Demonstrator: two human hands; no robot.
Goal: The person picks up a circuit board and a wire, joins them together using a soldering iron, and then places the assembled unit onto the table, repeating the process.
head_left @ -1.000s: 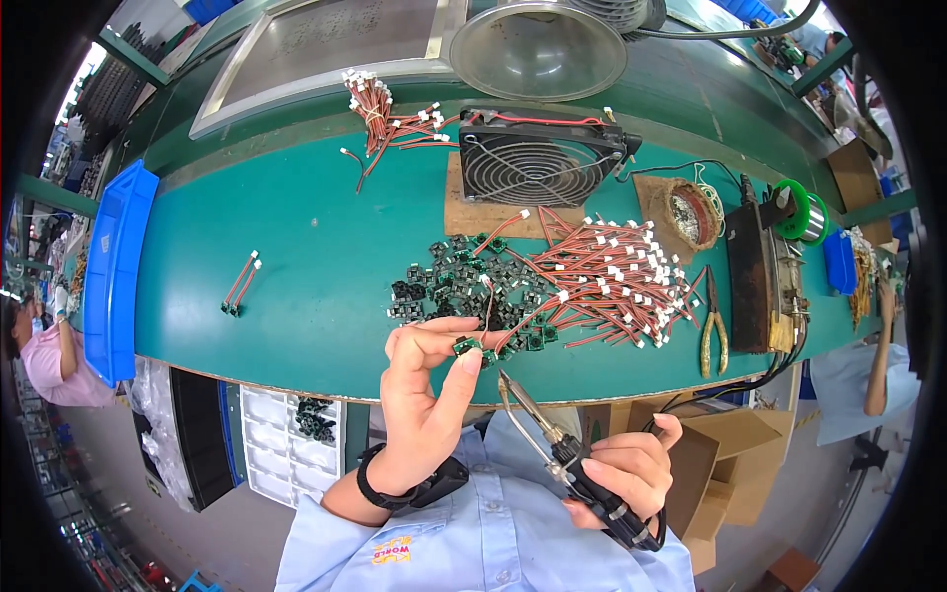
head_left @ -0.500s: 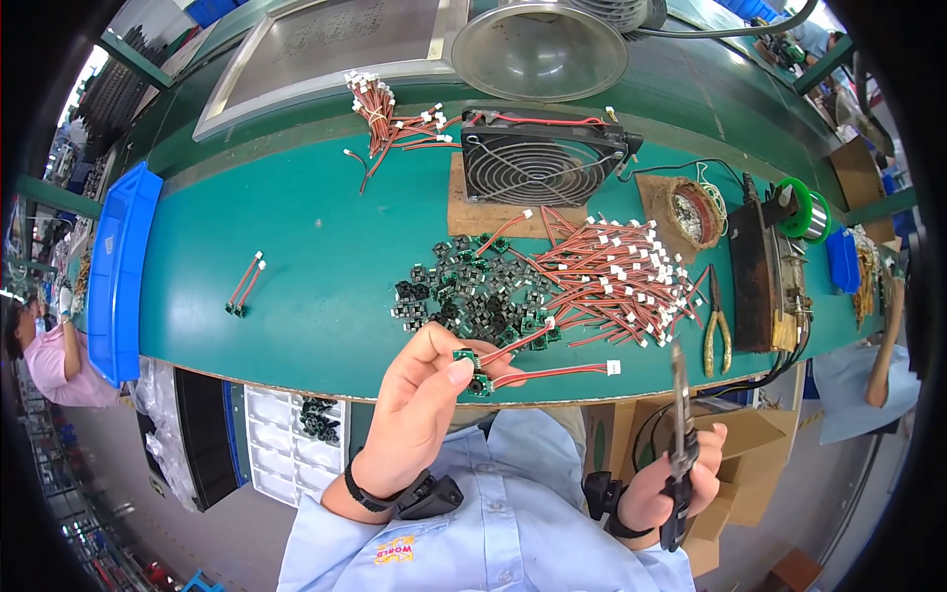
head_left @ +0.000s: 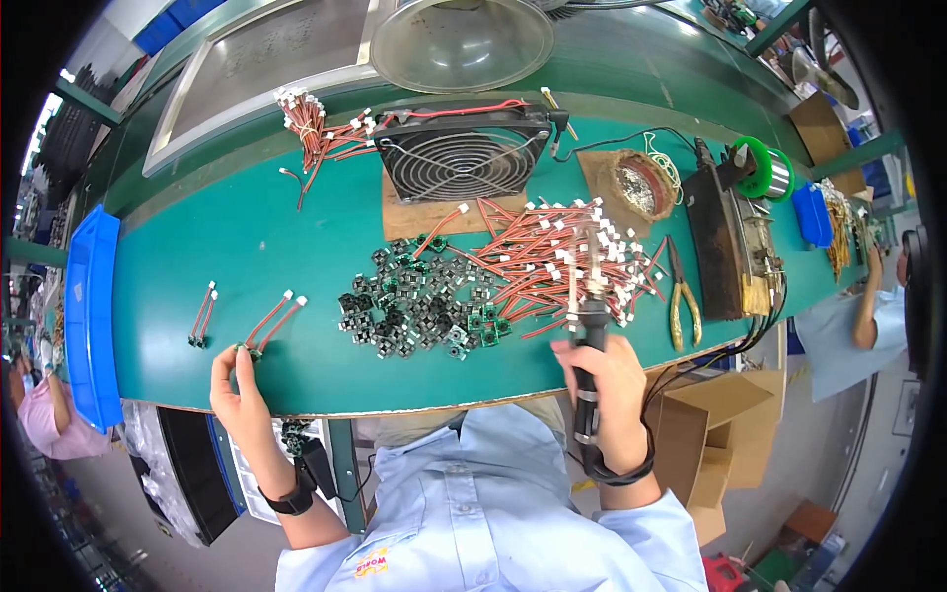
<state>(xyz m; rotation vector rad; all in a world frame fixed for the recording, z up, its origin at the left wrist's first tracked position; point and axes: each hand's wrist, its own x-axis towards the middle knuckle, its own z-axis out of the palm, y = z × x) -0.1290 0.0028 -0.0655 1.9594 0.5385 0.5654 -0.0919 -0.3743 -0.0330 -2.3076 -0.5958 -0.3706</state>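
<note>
The left hand (head_left: 237, 387) reaches out to the near left part of the green work mat (head_left: 296, 237), its fingertips pressed onto the small dark circuit-board end of a red two-wire lead with white plugs (head_left: 271, 323); that lead lies flat on the mat, slanting away from the fingers toward the upper right, so the piece sits directly under and just beyond the fingertips. Whether the fingers pinch the little board or only press on it cannot be told. A second short red lead pair (head_left: 200, 314) lies just to the left of it, apart from the hand. The right hand (head_left: 610, 390) is closed in a fist around the black handle of a soldering iron (head_left: 589, 345), held upright near the front edge of the bench, with the metal tip pointing away from the person and over the near edge of a heap of red wire leads with white connectors (head_left: 557, 257). Between the two hands, nearer the right one, lies a spread pile of small dark green circuit boards (head_left: 414, 306). The lead under the left hand is well apart from the iron. Behind the piles stands a black square cooling fan with a wire grille (head_left: 464, 153) on a piece of brown cardboard, and yellow-handled pliers (head_left: 683, 296) lie to the right of the wire heap.
</note>
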